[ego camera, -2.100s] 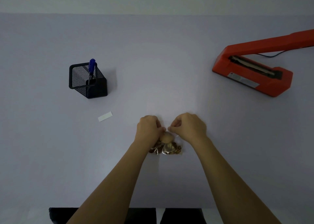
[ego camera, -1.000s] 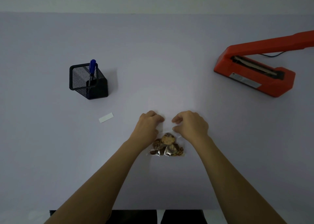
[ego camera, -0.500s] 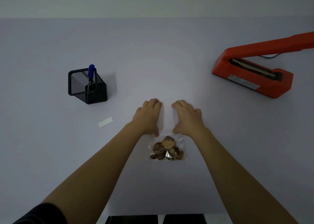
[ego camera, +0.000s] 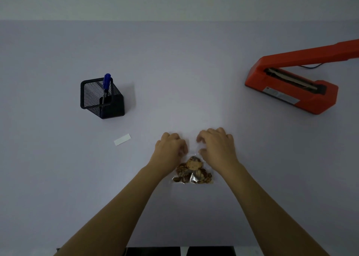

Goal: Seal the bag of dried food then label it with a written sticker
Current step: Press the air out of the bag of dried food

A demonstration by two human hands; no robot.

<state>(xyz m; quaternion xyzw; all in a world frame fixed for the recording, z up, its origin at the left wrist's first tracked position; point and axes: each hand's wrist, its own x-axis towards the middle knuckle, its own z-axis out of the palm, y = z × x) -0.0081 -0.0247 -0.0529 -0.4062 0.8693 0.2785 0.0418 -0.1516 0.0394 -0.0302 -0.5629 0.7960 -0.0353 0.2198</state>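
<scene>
The left hand (ego camera: 171,148) and right hand (ego camera: 218,146) curl their fingers at the clear top of the bag (ego camera: 192,173) on the table (ego camera: 174,80). Nobody can tell if they pinch it.

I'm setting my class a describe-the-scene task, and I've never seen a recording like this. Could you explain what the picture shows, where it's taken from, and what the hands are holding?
No machine does the work here. These are a person's two bare arms, filmed by a camera worn on the head that looks forward and down. It is the only view.

On the pale table a clear bag of dried food lies close to the person. To its left is a small white sticker. Further back, a black mesh pen holder has a blue pen standing in it. At far right sits a red heat sealer with its arm raised.

The left hand and right hand rest with curled fingers at the bag's clear top. The picture is too blurred to tell whether they actually pinch it.
</scene>
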